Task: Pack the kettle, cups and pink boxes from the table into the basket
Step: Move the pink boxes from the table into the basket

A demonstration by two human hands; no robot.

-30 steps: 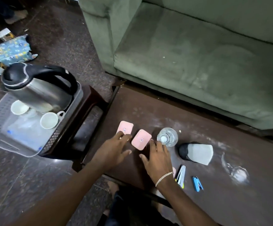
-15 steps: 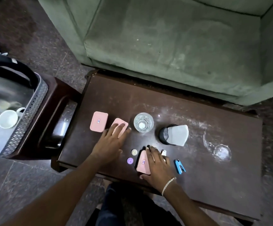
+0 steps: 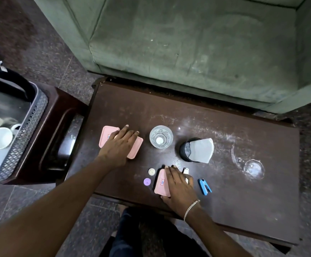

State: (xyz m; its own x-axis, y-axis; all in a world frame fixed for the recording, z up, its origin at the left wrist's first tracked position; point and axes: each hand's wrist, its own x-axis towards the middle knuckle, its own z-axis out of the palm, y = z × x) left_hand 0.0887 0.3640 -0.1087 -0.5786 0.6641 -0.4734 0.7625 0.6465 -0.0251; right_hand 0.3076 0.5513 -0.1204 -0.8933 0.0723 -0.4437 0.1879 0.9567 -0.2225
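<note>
1. Resting flat across two pink boxes at centre-left of the frame, the left hand (image 3: pixel 120 147) has its fingers spread; it presses on the left pink box (image 3: pixel 105 139) and the right pink box (image 3: pixel 135 150) without gripping either.
2. Right hand (image 3: pixel 178 186), lower centre: fingers curved over the long edge of a third pink box (image 3: pixel 161 183), thumb at its near end; the box is tipped up on one side, held loosely.
3. Dark worktop (image 3: pixel 225 201) carries all three boxes.
4. Glass tumbler (image 3: pixel 161 137), upright, just right of the left hand.
5. Black cup with a grey mask (image 3: pixel 197 150) over it, right of the tumbler.
6. Cream disc (image 3: pixel 151 171) and purple disc (image 3: pixel 147 181), beside the third box.
7. Blue stapler (image 3: pixel 204 186), right of the right hand.
8. Basket (image 3: pixel 28 130), left edge of the frame, holds the steel kettle (image 3: pixel 0 106) and a white cup (image 3: pixel 0 138).
9. Green sofa (image 3: pixel 188 43), upper frame.
</note>
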